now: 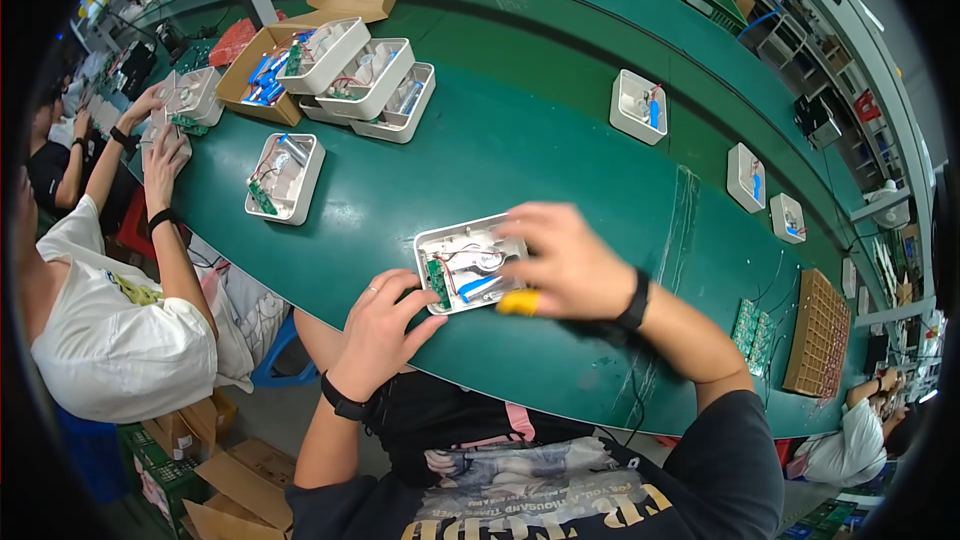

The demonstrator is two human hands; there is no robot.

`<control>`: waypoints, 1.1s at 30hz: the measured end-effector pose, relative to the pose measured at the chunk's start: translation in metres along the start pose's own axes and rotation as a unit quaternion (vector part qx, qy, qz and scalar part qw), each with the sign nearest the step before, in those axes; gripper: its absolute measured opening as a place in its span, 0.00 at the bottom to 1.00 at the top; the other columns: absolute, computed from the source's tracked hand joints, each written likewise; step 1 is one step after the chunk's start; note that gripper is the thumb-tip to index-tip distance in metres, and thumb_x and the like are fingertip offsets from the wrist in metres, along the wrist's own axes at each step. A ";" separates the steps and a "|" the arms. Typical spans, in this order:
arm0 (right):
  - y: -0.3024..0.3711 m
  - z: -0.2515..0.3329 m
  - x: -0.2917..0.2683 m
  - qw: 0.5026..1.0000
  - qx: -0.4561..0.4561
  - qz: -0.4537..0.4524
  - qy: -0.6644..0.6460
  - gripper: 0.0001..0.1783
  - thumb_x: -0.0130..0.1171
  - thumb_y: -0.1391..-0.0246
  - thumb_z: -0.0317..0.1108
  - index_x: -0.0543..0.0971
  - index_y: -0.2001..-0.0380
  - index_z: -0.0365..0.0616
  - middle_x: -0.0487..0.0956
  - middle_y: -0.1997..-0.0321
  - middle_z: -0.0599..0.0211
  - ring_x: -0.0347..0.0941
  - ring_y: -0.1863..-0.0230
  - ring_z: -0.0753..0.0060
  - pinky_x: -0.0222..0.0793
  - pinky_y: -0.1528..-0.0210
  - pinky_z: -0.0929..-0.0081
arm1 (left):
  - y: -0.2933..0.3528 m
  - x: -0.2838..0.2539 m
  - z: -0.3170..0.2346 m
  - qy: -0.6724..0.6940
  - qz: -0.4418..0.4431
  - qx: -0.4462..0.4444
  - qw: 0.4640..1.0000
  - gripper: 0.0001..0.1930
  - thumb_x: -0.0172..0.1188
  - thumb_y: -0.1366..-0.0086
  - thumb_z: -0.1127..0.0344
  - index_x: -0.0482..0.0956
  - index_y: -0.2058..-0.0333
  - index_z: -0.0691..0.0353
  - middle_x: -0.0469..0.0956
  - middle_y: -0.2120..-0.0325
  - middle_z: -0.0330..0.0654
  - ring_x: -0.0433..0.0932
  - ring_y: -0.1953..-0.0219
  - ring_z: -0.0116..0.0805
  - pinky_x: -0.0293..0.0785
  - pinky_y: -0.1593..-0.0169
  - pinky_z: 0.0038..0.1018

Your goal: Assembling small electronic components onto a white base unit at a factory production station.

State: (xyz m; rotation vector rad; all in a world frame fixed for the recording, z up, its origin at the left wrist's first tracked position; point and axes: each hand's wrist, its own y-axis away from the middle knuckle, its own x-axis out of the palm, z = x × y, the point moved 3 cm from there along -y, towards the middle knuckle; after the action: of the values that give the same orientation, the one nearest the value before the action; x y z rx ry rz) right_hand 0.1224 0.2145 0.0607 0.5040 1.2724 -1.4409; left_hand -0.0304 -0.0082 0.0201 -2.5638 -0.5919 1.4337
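A shallow white plastic housing (478,230) lies open side up on the table in front of me. Inside it sit a green circuit board (436,282), thin red and dark wires, and a blue cylindrical battery (478,288). My left hand (378,325) grips the housing's near left corner, thumb and fingers bent around it. Over the right end of the housing is my right hand (575,262), smeared by motion. A yellow cover or piece (518,302) shows at its thumb side. Whether those fingers hold anything is hidden by blur.
Another open housing (286,178) lies to the left, below stacked housings (365,80) and a cardboard box (262,75) of blue batteries. More housings (639,106) stand far right. Circuit boards (752,335) and a gridded brown tray (818,333) lie right. A co-worker (130,300) works at left.
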 end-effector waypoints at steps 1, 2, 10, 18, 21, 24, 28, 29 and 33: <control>-0.007 0.013 0.014 0.999 -0.002 0.029 0.033 0.17 0.76 0.52 0.43 0.87 0.61 0.48 0.75 0.35 0.55 0.65 0.28 0.41 0.62 0.31 0.37 | -0.002 0.002 -0.001 0.001 0.001 0.004 1.000 0.15 0.75 0.42 0.65 0.84 0.57 0.60 0.82 0.53 0.46 0.80 0.45 0.49 0.79 0.44 0.41; -0.010 0.022 0.023 0.996 -0.004 0.059 0.066 0.19 0.76 0.52 0.46 0.86 0.60 0.47 0.71 0.30 0.52 0.59 0.23 0.38 0.57 0.27 0.32 | -0.002 0.004 -0.002 0.001 0.004 0.008 1.000 0.15 0.75 0.42 0.65 0.84 0.57 0.60 0.82 0.53 0.46 0.80 0.45 0.49 0.79 0.44 0.41; -0.004 0.019 0.047 0.986 0.112 0.118 0.036 0.24 0.74 0.49 0.46 0.84 0.53 0.44 0.64 0.25 0.51 0.48 0.18 0.36 0.43 0.22 0.24 | 0.001 0.003 -0.007 -0.013 -0.009 -0.001 1.000 0.14 0.73 0.38 0.64 0.84 0.55 0.58 0.81 0.54 0.44 0.80 0.47 0.48 0.79 0.46 0.42; -0.010 0.025 0.048 0.984 0.098 0.138 0.048 0.21 0.72 0.46 0.47 0.84 0.55 0.46 0.66 0.27 0.52 0.48 0.19 0.34 0.39 0.22 0.21 | 0.006 0.005 -0.007 0.006 0.001 -0.004 1.000 0.14 0.72 0.37 0.64 0.82 0.54 0.59 0.81 0.53 0.45 0.81 0.48 0.49 0.76 0.43 0.43; -0.013 0.024 0.050 0.984 0.113 0.139 0.020 0.18 0.70 0.44 0.45 0.85 0.56 0.45 0.67 0.28 0.52 0.49 0.19 0.36 0.39 0.22 0.21 | 0.006 0.008 -0.008 0.005 -0.006 -0.001 1.000 0.14 0.72 0.36 0.64 0.81 0.55 0.59 0.81 0.53 0.45 0.80 0.47 0.49 0.75 0.42 0.44; -0.016 0.019 0.053 0.985 0.112 0.131 -0.005 0.15 0.68 0.41 0.42 0.85 0.57 0.45 0.67 0.28 0.52 0.49 0.19 0.37 0.38 0.22 0.21 | 0.005 0.011 -0.007 -0.001 -0.010 0.001 1.000 0.15 0.72 0.37 0.64 0.81 0.54 0.60 0.81 0.52 0.46 0.80 0.47 0.50 0.76 0.42 0.44; -0.015 0.018 0.045 0.989 0.102 0.104 -0.040 0.11 0.63 0.38 0.37 0.84 0.57 0.42 0.68 0.29 0.52 0.52 0.20 0.39 0.41 0.22 0.24 | 0.004 0.009 -0.011 0.038 -0.034 -0.028 0.998 0.16 0.72 0.37 0.65 0.81 0.52 0.61 0.81 0.51 0.47 0.80 0.47 0.51 0.76 0.43 0.44; -0.015 0.021 0.034 0.988 0.108 0.095 -0.055 0.10 0.62 0.36 0.36 0.84 0.57 0.42 0.69 0.30 0.52 0.55 0.22 0.40 0.44 0.22 0.27 | 0.004 0.008 -0.013 0.060 -0.046 -0.044 0.996 0.17 0.72 0.37 0.65 0.81 0.51 0.61 0.80 0.51 0.47 0.80 0.47 0.52 0.77 0.43 0.44; -0.022 0.021 0.017 0.984 0.128 0.059 -0.106 0.09 0.59 0.33 0.33 0.83 0.58 0.40 0.73 0.34 0.55 0.63 0.28 0.46 0.53 0.25 0.40 | -0.010 0.001 -0.022 0.022 -0.122 -0.066 0.990 0.14 0.72 0.36 0.65 0.83 0.54 0.63 0.80 0.49 0.50 0.79 0.46 0.54 0.77 0.44 0.43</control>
State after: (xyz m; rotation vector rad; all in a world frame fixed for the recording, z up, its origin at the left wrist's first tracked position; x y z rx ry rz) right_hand 0.1044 0.1846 0.0623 0.5701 0.8804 -1.5213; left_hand -0.0143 0.0025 0.0336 -2.5045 -0.9854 1.2943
